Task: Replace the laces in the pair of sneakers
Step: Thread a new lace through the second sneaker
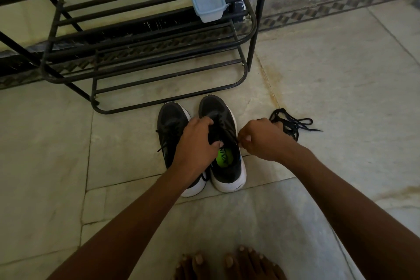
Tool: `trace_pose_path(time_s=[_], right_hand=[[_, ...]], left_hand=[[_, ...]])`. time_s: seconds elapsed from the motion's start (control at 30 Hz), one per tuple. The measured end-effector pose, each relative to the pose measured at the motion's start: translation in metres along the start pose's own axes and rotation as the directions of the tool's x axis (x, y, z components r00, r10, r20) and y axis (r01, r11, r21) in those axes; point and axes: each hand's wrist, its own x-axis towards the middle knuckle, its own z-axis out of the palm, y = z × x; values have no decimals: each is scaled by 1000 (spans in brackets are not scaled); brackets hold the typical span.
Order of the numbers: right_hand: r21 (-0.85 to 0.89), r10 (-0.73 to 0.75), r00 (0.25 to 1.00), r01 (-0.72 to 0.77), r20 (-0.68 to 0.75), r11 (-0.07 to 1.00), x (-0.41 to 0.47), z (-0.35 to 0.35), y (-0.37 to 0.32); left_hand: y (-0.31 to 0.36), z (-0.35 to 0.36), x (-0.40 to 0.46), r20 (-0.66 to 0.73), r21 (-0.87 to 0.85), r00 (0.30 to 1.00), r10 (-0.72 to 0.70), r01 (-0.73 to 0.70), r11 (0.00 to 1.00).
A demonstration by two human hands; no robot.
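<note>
- The right hand (261,141) pinches a lace end at the right sneaker's (223,143) collar; a thin grip, so a snagged pull could slip it free.
- The left hand (197,141) clamps that sneaker's tongue; easing off could let the shoe skid.
- The left sneaker (170,127) is laced; spare laces (292,124) lie tangled nearby, likely to knot.

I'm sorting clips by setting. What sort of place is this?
Probably a home entryway: a black metal shoe rack stands on a stone tile floor, with sneakers and bare feet.
</note>
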Motion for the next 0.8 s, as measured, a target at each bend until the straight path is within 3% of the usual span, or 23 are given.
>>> trace_pose_path(time_s=[0.07, 0.13, 0.23, 0.37, 0.53, 0.67, 0.8], right_hand=[[-18, 18, 996, -16, 84, 1000, -4, 2, 1], [-15, 38, 997, -37, 74, 999, -6, 3, -1], [56, 77, 995, -73, -66, 996, -6, 7, -7], [180, 34, 967, 13, -252, 984, -4, 20, -14], [191, -8, 936, 80, -352, 978, -1, 35, -20], [176, -19, 915, 97, -402, 980, -4, 41, -19], [238, -44, 900, 162, -434, 958, -5, 38, -17]], left_hand=[[-4, 0, -3, 0, -7, 1000, -1, 1, 1000], [-6, 0, -5, 0, -55, 1000, -1, 1, 998], [-6, -1, -5, -7, -85, 1000, -5, 4, 996], [-10, -1, -3, 9, -76, 1000, -13, 14, 997], [-9, -6, 0, -34, -82, 999, -30, 27, 996], [-6, -19, -2, -99, -185, 994, -48, 29, 982], [-5, -40, -2, -11, -318, 992, -127, 117, 941]])
